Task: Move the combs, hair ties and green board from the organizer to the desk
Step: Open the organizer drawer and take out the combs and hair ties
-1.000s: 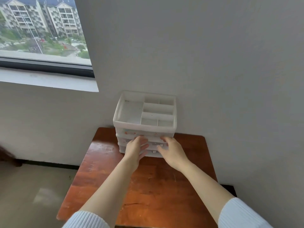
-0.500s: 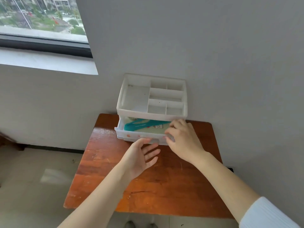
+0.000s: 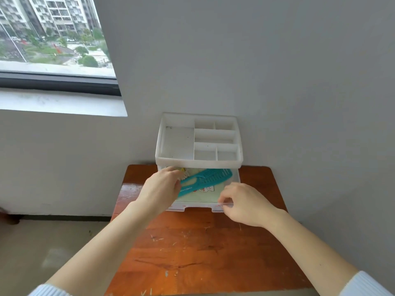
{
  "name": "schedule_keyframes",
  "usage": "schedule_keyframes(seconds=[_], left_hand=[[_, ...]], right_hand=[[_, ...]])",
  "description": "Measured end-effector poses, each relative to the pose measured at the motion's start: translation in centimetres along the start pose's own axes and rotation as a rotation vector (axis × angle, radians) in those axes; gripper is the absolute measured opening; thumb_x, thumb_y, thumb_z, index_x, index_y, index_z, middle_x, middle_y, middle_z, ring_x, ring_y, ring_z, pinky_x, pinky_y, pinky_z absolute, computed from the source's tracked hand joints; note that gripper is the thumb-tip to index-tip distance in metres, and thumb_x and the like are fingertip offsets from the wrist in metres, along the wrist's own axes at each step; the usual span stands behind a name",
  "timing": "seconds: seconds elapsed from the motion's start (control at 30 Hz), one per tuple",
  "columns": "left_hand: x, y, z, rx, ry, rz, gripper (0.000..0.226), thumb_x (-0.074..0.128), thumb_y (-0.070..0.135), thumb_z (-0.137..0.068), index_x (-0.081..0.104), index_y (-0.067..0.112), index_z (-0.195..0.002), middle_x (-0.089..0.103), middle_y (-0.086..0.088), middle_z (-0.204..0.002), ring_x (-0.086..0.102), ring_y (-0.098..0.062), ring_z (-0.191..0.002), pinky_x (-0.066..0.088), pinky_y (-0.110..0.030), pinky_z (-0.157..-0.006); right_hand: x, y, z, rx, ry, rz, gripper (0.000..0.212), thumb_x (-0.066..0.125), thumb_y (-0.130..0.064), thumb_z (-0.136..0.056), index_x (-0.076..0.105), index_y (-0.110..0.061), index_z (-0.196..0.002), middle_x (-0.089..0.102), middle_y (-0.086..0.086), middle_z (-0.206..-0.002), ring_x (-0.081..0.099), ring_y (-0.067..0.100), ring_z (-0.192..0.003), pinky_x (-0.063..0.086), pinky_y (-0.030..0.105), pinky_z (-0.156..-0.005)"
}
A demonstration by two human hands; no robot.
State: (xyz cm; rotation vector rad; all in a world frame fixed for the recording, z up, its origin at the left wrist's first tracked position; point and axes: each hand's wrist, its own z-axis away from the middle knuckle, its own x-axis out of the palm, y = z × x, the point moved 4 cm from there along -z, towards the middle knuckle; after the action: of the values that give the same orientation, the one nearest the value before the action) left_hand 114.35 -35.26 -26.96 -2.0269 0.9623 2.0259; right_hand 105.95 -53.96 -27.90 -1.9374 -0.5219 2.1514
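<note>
A white plastic organizer (image 3: 198, 163) stands at the back of the wooden desk (image 3: 203, 248), against the wall. Its top drawer (image 3: 192, 207) is pulled out toward me. In the drawer a teal comb (image 3: 208, 180) lies slanted over a pale green board (image 3: 201, 196), with small hair ties (image 3: 185, 174) at the back left. My left hand (image 3: 160, 190) reaches into the drawer and its fingers close on the comb's handle end. My right hand (image 3: 243, 205) pinches the drawer's front rim at the right.
The organizer's top tray (image 3: 178, 144) has several bare compartments. A window and sill (image 3: 62, 103) sit up left. The desk's left edge drops to the floor (image 3: 42, 248). The wall stands close on the right.
The drawer has slid further out. My left hand has moved from in front of the drawer into it and onto the teal comb. My right hand has shifted to the drawer's front rim.
</note>
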Motion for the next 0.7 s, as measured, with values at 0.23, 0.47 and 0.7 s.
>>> schedule_keyframes(seconds=[0.23, 0.47, 0.7], left_hand=[[2.0, -0.4, -2.7, 0.156, -0.244, -0.504, 0.034, 0.053, 0.003, -0.085, 0.056, 0.011, -0.118, 0.067, -0.005, -0.109, 0.066, -0.027, -0.085, 0.045, -0.031, -0.059], [1.8, -0.4, -3.2, 0.287, -0.241, -0.569, 0.023, 0.053, 0.006, -0.087, 0.064, 0.009, -0.107, 0.071, -0.006, -0.099, 0.067, -0.026, -0.082, 0.058, -0.033, -0.069], [-1.5, -1.7, -1.0, -0.016, 0.044, 0.245, 0.022, 0.054, 0.014, -0.085, 0.048, 0.021, -0.105, 0.068, 0.004, -0.093, 0.059, -0.014, -0.055, 0.046, -0.028, -0.042]], right_hand=[[-0.2, -0.3, 0.2, 0.004, -0.031, 0.017, 0.015, 0.061, -0.016, -0.082, 0.069, -0.019, -0.095, 0.066, -0.002, -0.106, 0.060, 0.015, -0.098, 0.052, 0.021, -0.070], [-0.1, 0.1, 0.1, 0.014, -0.020, -0.006, 0.019, 0.062, -0.016, -0.082, 0.069, -0.019, -0.100, 0.066, -0.001, -0.112, 0.060, 0.015, -0.102, 0.054, 0.020, -0.074], [-0.3, -0.5, -0.4, 0.034, -0.036, -0.101, 0.036, 0.062, -0.045, -0.078, 0.065, -0.025, -0.108, 0.063, -0.010, -0.105, 0.058, 0.007, -0.092, 0.051, 0.021, -0.074]])
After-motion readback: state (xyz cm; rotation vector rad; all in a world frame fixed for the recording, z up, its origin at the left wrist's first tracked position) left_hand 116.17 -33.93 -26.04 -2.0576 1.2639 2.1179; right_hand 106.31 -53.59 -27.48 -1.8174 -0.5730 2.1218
